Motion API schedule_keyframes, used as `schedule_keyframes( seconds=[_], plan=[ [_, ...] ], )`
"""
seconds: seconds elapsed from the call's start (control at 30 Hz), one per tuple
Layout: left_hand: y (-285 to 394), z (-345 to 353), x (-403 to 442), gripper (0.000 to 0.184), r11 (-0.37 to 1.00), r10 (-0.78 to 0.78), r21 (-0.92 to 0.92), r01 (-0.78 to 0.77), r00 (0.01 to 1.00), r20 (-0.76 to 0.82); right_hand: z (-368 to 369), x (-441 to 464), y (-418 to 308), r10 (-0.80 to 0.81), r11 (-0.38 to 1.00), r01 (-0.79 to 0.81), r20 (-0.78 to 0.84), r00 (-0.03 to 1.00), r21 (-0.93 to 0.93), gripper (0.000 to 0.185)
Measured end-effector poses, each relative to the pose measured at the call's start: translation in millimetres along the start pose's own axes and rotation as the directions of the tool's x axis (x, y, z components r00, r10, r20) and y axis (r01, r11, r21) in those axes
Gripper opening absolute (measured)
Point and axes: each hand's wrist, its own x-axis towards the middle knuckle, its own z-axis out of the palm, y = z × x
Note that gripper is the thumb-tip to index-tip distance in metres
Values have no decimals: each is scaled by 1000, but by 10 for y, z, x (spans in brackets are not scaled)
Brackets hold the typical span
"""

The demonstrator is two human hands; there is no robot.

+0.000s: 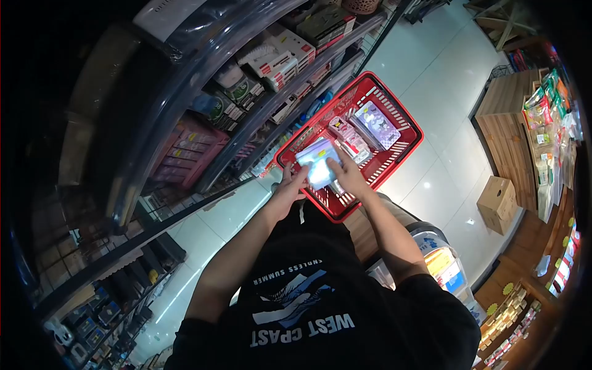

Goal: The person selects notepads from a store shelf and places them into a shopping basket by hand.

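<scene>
Both of my hands hold a pale blue-and-lilac pack (318,163) with a glossy, light-reflecting surface and a small yellow-green mark. My left hand (289,190) grips its lower left edge. On the right side, my right hand (350,177) has its thumb on the face of the pack. Just beneath is a red plastic basket (394,172) with slotted walls. Inside it lie a pink-and-white cartoon-printed pack (349,139) and a purple cartoon-printed pack (377,125). Part of another item under the held pack is hidden.
Shelves (203,148) with boxed goods run along the left. A brown cardboard box (496,204) sits on the tiled floor (441,139) near a wooden display stand (507,132) at right. A clear-sided bin (439,258) stands by my right elbow.
</scene>
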Motion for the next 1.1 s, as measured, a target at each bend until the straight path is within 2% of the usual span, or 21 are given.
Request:
schedule_keyframes(
  seconds=[0.03,0.1,0.2,0.23,0.3,0.33,0.4,0.5,0.57,0.63,0.7,0.73,0.77,0.83,0.87,0.93,0.97,1.0,1.03,1.07,1.1],
  plan=[
    [-51,-27,5,81,1000,-7,-4,7,1000,-3,-54,116,122,7,1000,-7,5,1000,0,55],
    [-174,-106,-32,82,986,112,117,-116,993,40,-176,377,475,-20,996,12,-91,996,-85,56],
    [-320,-202,-110,75,988,97,118,-101,995,37,-262,701,825,118,962,-141,-109,987,-235,58],
    [-359,-237,-138,72,988,83,130,-87,996,35,-241,769,912,121,962,-142,-102,987,-232,58],
    [-447,-314,-157,69,990,69,127,-67,998,-9,-187,875,984,70,932,-101,-102,992,-347,58],
    [-495,-352,-162,67,991,57,124,-51,997,-47,-195,899,851,213,897,-207,-29,977,-392,58],
    [-571,-423,-188,65,993,41,117,-30,995,-92,-99,1037,1199,189,892,-166,14,982,-420,59],
    [-625,-511,-227,63,993,69,102,-55,989,-130,43,1098,1311,156,875,-116,48,986,-470,58],
    [-650,-523,-233,62,991,40,133,-20,988,-152,115,1116,1285,275,866,-226,47,960,-447,57],
    [-657,-517,-268,60,990,31,140,-8,986,-162,163,1162,1401,301,841,-238,54,952,-485,53],
    [-644,-487,-303,60,984,36,177,-10,988,-149,183,1216,1479,402,654,-269,23,915,-707,48],
    [-627,-470,-317,59,983,29,184,0,988,-154,185,1238,1495,399,593,-256,3,917,-763,42],
    [-628,-466,-321,59,983,40,185,-10,987,-157,181,1248,1505,388,596,-247,4,922,-764,42],
    [-629,-453,-335,57,977,77,210,-46,987,-140,159,1176,1324,342,649,-305,-91,935,-697,39],
    [-615,-436,-355,55,977,114,195,-85,983,-142,142,1156,1389,112,771,-163,-121,986,-616,35],
    [-789,-460,-285,53,963,242,142,-229,967,-80,91,1139,1183,71,839,-125,-121,990,-530,30],
    [-825,-485,-278,53,937,330,138,-322,943,-39,98,1158,1273,-222,894,134,-163,961,-427,27],
    [-754,-470,-307,53,943,311,135,-303,949,-42,92,1107,1027,-209,915,117,-206,956,-385,25],
    [-694,-446,-327,53,949,294,130,-286,955,-46,61,1129,1003,-339,877,230,-204,919,-422,26],
    [-693,-440,-318,53,928,359,127,-350,932,-55,-45,1084,705,-279,882,210,-108,954,-423,28],
    [-696,-439,-308,53,906,415,122,-406,908,-59,-81,985,336,-263,928,215,-127,956,-305,28]
  ],
)
